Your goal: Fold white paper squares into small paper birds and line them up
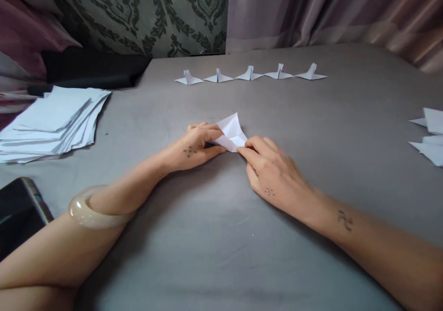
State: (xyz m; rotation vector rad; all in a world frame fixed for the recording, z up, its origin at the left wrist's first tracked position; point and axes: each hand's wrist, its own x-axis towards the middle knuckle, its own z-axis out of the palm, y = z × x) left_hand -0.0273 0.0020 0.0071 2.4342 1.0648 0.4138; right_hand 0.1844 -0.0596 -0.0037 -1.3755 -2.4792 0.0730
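Note:
Between my two hands is a partly folded sheet of white paper (232, 127), creased, with one pointed flap raised toward the back. My left hand (199, 146) grips its left side, thumb at the near edge and fingers over the top. At the lower right corner, my right hand (268, 165) pinches the paper with thumb and index finger; its other fingers are curled and partly hidden. Beyond the hands, several folded white paper figures (249, 74) stand in a row, each with flat side points and an upright middle.
A stack of white paper sheets (51, 122) lies at left, before a black folded item (97, 66). A dark phone-like device (22, 214) is at lower left. More folded paper pieces (432, 138) are at the right edge. Curtains (277, 11) hang behind the grey surface (221, 246).

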